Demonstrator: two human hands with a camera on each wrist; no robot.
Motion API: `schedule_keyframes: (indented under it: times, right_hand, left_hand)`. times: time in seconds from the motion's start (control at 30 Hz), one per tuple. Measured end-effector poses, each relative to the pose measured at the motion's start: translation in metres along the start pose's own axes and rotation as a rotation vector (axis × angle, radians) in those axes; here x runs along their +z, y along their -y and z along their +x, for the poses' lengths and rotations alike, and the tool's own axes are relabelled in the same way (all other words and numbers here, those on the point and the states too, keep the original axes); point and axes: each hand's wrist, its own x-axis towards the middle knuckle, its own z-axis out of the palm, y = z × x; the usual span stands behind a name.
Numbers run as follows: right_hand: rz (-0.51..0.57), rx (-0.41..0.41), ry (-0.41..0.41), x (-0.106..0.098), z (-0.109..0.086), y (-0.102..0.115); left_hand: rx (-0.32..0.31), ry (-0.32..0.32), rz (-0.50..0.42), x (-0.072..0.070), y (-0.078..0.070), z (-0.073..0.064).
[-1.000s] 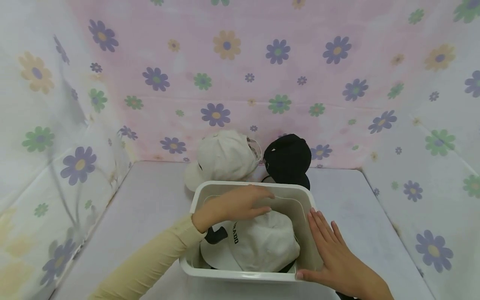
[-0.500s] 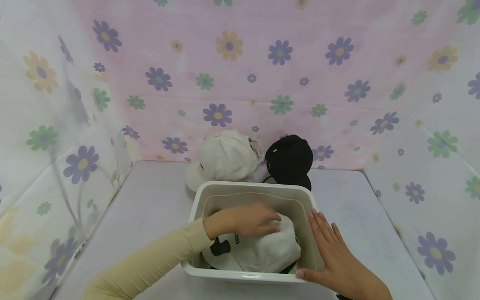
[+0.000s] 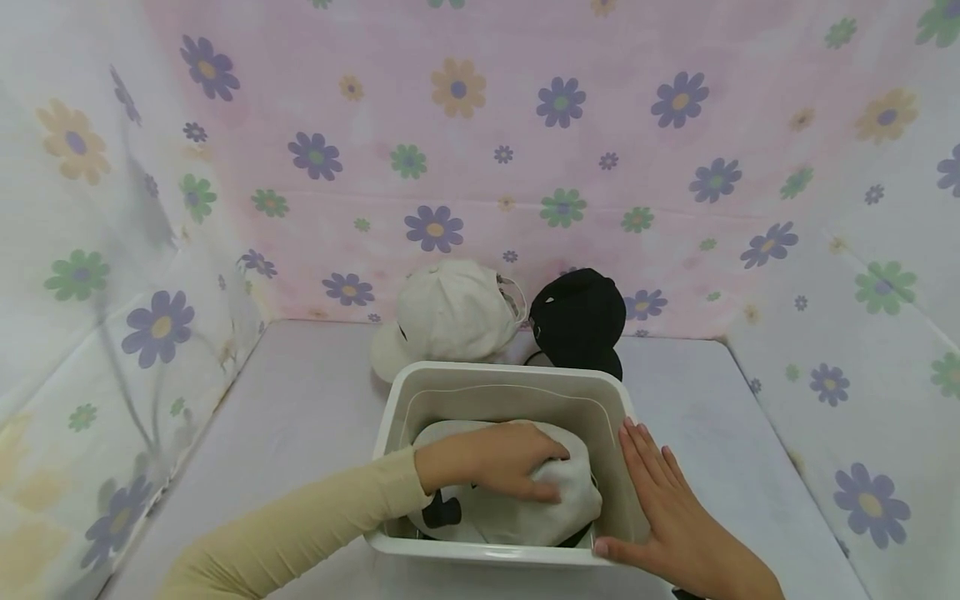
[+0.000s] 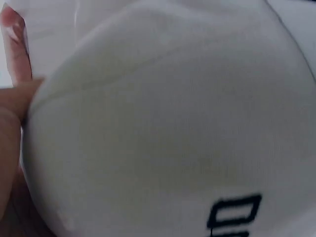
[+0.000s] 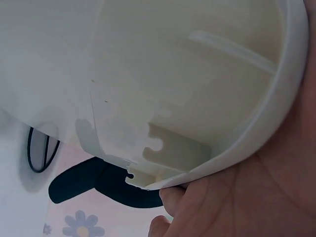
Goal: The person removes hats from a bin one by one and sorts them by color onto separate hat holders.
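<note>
A white cap (image 3: pixel 536 515) with dark lettering on its front lies in a white plastic bin (image 3: pixel 510 553). On its crown rests my left hand (image 3: pixel 498 458), its fingers loosely bent and the thumb apart from the forefinger. The white cap (image 4: pixel 163 123) fills most of the left wrist view, with fingers at the left edge. My right hand (image 3: pixel 678 521) lies along the bin's right side, fingers straight, thumb at the near corner. In the right wrist view, the palm (image 5: pixel 256 197) is against the rim of the bin (image 5: pixel 291 84).
Behind the bin, a second white cap (image 3: pixel 453 312) stands on the left and a black cap (image 3: pixel 577 321) on the right, both near the flowered backdrop (image 3: pixel 495 179). A pale tabletop (image 3: pixel 307 392) stretches around the bin.
My left hand has come down from above the bin's far part onto the white cap, moving nearer to me. The right hand stays at the bin's side.
</note>
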Motion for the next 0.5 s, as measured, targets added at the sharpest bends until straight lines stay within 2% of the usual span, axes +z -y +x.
schedule_keyframes:
  times: [0.07, 0.2, 0.27, 0.4, 0.5]
  right_hand:
    - [0.000, -0.001, -0.003, 0.0000, -0.0004, 0.0003]
    - [0.002, -0.010, -0.012, 0.0004, -0.0013, 0.0006]
    - [0.004, -0.016, -0.016, 0.0008, -0.0015, 0.0001]
    - [0.012, -0.014, -0.019, 0.0015, -0.0015, -0.0007]
    - [0.023, -0.005, -0.019, 0.0024, -0.0014, -0.0009]
  left_hand:
    - [-0.068, -0.025, -0.029, 0.0008, -0.0020, -0.0003]
    - [-0.243, -0.058, -0.142, -0.0003, -0.0050, -0.0026]
    - [-0.302, -0.061, -0.184, -0.0013, -0.0056, -0.0036]
    - [-0.324, -0.068, -0.219, -0.0004, -0.0038, -0.0031]
    - [-0.306, -0.087, -0.249, -0.0002, -0.0020, -0.0025]
